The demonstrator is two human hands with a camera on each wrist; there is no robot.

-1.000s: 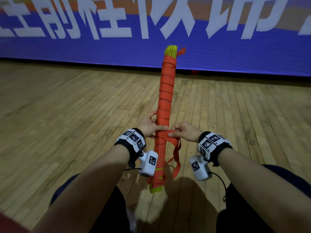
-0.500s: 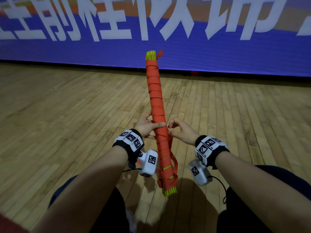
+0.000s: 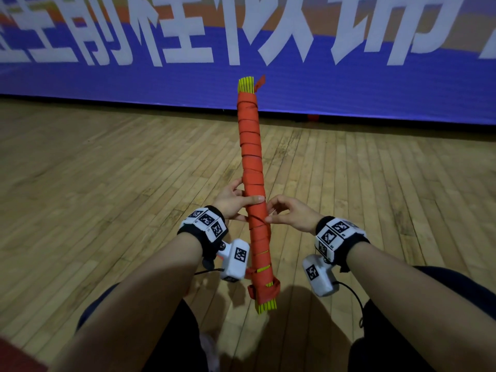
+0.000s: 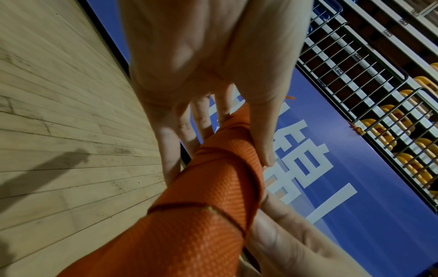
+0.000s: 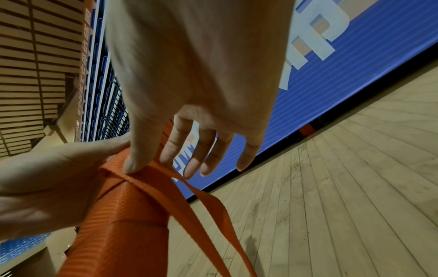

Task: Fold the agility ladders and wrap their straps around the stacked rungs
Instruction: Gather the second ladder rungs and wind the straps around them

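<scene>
While the wooden floor [image 3: 107, 197] stretches bare to a blue banner [image 3: 349, 84] with big white characters along the far wall, a metal railing [image 4: 355, 61] and yellow seats [image 4: 403, 120] rise behind that banner in the left wrist view. Nothing lies between the person and the banner except the ladder bundle [image 3: 252, 167] itself, held up off the floor between both forearms. Its long axis runs almost straight away from the person, the far end tilted upward and slightly left, yellow rung tips [image 3: 246, 84] poking out there and again at the near end above the knees. Orange strap [image 5: 147, 191] coils cover nearly its whole length. The left hand [image 3: 232, 201] grips the bundle near the middle, thumb laid across the top and fingers [image 4: 170, 142] behind it. The right hand [image 3: 291, 214] touches the bundle's other side, its thumb [image 5: 140, 148] pressing a strap turn down while the other fingers hang loosely spread; a free strap tail [image 5: 213, 215] drops beneath it.
</scene>
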